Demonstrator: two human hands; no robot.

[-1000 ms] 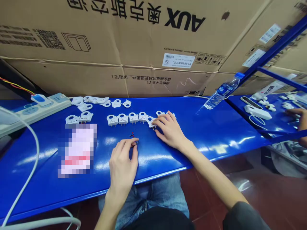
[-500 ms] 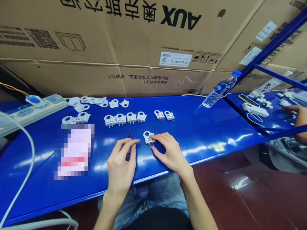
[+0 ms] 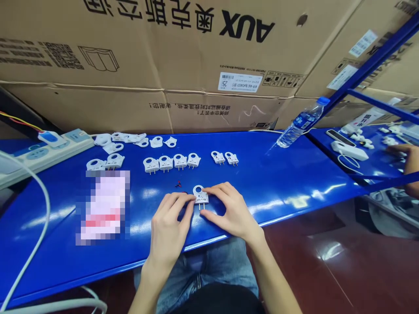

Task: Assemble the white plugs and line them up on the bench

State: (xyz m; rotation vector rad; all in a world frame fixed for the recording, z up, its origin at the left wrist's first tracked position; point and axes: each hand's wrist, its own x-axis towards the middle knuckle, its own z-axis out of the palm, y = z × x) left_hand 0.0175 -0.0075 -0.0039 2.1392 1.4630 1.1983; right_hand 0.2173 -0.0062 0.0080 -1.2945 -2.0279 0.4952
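Observation:
A white two-pin plug [image 3: 200, 199] with a round ring at its top lies in front of me, pins toward me. My right hand [image 3: 231, 213] grips it from the right, index finger at the ring's side and thumb by the pins. The fingers of my left hand [image 3: 173, 222] are pinched together at the plug's left edge; whatever lies between the fingertips is hidden. Just beyond the left hand are a few tiny red and black pieces [image 3: 178, 184]. Behind them stands a row of similar white plugs [image 3: 166, 163], with two more plugs [image 3: 218, 157] to the right.
White plastic shells [image 3: 127, 138] lie at the back left beside a power strip [image 3: 42, 152]. A blurred pink-white item [image 3: 108, 200] is at left. A water bottle [image 3: 301, 122] leans at the right near a blue frame; beyond it is another person's hand [image 3: 407, 155].
The plug has shifted slightly toward me and left with my right hand. My left hand has moved right, and its fingertips now meet the plug's left edge.

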